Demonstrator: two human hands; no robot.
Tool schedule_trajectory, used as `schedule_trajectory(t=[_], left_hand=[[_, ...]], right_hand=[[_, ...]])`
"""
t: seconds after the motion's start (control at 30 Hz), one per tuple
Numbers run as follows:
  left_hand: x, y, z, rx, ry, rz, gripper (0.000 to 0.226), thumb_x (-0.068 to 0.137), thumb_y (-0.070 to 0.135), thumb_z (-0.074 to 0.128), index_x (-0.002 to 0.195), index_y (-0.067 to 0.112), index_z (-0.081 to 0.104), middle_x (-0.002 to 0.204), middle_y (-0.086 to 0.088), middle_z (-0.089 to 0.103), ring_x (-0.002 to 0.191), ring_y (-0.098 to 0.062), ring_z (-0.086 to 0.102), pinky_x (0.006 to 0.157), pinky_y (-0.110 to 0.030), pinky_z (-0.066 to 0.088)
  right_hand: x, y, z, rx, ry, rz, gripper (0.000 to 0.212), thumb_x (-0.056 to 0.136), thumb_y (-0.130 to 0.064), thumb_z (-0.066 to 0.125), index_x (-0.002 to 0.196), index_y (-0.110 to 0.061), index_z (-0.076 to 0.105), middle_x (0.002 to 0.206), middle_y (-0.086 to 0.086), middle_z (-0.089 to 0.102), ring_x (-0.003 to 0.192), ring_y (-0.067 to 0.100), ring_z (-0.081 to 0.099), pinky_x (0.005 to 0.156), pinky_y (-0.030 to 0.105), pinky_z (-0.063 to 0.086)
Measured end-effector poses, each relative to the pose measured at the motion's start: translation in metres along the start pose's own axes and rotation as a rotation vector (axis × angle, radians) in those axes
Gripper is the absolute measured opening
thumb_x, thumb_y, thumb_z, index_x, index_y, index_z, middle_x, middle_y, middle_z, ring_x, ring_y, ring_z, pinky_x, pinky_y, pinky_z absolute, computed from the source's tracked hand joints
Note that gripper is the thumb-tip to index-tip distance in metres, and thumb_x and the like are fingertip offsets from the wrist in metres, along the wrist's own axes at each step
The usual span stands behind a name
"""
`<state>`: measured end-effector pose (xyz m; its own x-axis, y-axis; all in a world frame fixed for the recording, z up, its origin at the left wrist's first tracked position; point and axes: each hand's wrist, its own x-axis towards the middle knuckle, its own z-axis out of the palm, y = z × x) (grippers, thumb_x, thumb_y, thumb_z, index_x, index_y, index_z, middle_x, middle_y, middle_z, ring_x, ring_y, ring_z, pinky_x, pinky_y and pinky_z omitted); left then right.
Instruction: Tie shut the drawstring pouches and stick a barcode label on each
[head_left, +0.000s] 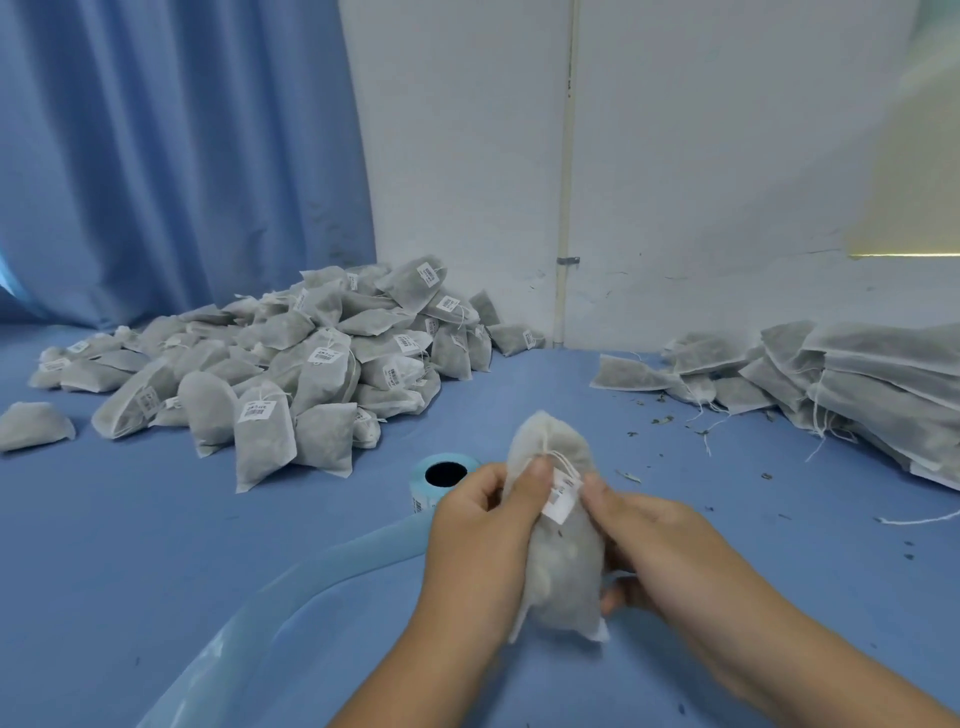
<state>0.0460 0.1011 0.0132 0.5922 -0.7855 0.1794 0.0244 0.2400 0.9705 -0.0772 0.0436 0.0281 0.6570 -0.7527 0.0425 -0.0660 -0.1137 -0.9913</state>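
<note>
2 hands (571, 540) clasped around 1 pouch (563, 566) bearing 1 barcode label (562, 493), 1 label roll (441, 480) beyond

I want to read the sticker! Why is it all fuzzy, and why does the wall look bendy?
Head view: the hands and pouch are motion-blurred, so the barcode label is unreadable; the wide-angle lens bows the wall pipe; a pale glare washes the top right corner.

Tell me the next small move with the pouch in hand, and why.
Probably press the label flat with a thumb, then toss the pouch onto the labelled pile at left. The left hand and right hand both grip the pouch, its string looks drawn, and the label sits on it with its lower edge seemingly lifting.
</note>
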Motion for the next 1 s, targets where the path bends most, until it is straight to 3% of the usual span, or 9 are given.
schedule_trajectory(t=[0.13,0.23,0.33,0.43,0.6,0.73,0.83,0.87,1.0], left_hand=[[0.025,0.007,-0.013,0.021,0.273,0.025,0.038,0.090,0.037,0.063,0.075,0.002,0.066,0.073,-0.022,0.068,0.065,-0.020,0.058,0.064,-0.039,0.047],[0.048,0.012,-0.026,0.107,0.385,0.028,0.041,0.094,0.041,0.056,0.077,0.005,0.067,0.069,-0.012,0.069,0.063,-0.018,0.059,0.060,-0.034,0.046],[0.074,0.018,-0.041,0.063,0.417,0.002,0.045,0.098,0.043,0.046,0.084,0.007,0.066,0.074,-0.005,0.068,0.068,-0.017,0.061,0.064,-0.032,0.049],[0.098,0.030,-0.060,-0.219,0.463,0.013,0.032,0.101,0.030,0.041,0.098,0.007,0.063,0.077,-0.007,0.064,0.058,-0.014,0.062,0.057,-0.026,0.052],[0.124,0.037,-0.091,-0.353,0.602,0.039,0.019,0.096,0.013,0.043,0.088,0.014,0.060,0.071,-0.003,0.056,0.057,-0.015,0.053,0.057,-0.026,0.044],[0.136,0.036,-0.100,-0.397,0.610,0.044,0.022,0.094,0.009,0.043,0.086,0.015,0.062,0.072,-0.003,0.054,0.056,-0.015,0.050,0.054,-0.025,0.040],[0.145,0.043,-0.100,-0.439,0.581,0.067,0.022,0.094,0.008,0.045,0.083,0.014,0.063,0.068,-0.002,0.054,0.050,-0.013,0.049,0.049,-0.024,0.040],[0.148,0.044,-0.099,-0.445,0.556,0.079,0.022,0.094,0.008,0.046,0.083,0.014,0.064,0.068,-0.002,0.054,0.047,-0.012,0.049,0.046,-0.023,0.041],[0.145,0.045,-0.091,-0.394,0.410,0.101,0.024,0.094,0.008,0.046,0.081,0.012,0.065,0.065,-0.002,0.054,0.043,-0.010,0.049,0.044,-0.021,0.042]], right_hand=[[0.015,-0.016,0.023,-0.199,-0.066,-0.059,0.032,0.072,-0.047,0.073,0.096,-0.028,0.066,0.085,-0.001,0.071,0.071,0.027,0.068,0.063,0.034,0.054],[0.036,-0.022,0.040,-0.228,-0.013,-0.056,0.026,0.077,-0.028,0.070,0.101,-0.029,0.059,0.086,0.002,0.071,0.072,0.025,0.070,0.057,0.029,0.052],[0.060,-0.030,0.053,-0.056,0.005,0.005,0.026,0.078,-0.020,0.068,0.103,-0.020,0.060,0.080,0.003,0.072,0.059,0.013,0.065,0.051,0.026,0.048],[0.087,-0.036,0.061,0.101,0.029,0.051,0.020,0.079,-0.022,0.068,0.096,-0.013,0.063,0.072,0.001,0.068,0.053,0.013,0.059,0.048,0.025,0.046],[0.132,-0.041,0.084,0.260,0.011,0.132,0.011,0.080,-0.020,0.067,0.084,-0.010,0.061,0.058,0.002,0.059,0.043,0.014,0.052,0.042,0.022,0.042],[0.185,-0.079,0.115,0.414,-0.056,0.113,0.016,0.083,-0.011,0.065,0.067,-0.009,0.062,0.049,0.002,0.059,0.042,0.012,0.051,0.042,0.019,0.046],[0.243,-0.124,0.126,0.511,0.062,-0.051,0.007,0.086,-0.001,0.061,0.093,0.001,0.063,0.068,0.008,0.062,0.064,0.016,0.060,0.069,0.025,0.059],[0.261,-0.135,0.127,0.453,0.136,-0.090,0.014,0.086,-0.001,0.061,0.100,0.002,0.061,0.072,0.008,0.057,0.069,0.018,0.057,0.073,0.029,0.058],[0.281,-0.115,0.122,0.079,0.247,-0.049,0.008,0.082,-0.002,0.058,0.077,-0.006,0.053,0.066,0.007,0.049,0.064,0.024,0.052,0.062,0.031,0.047]])
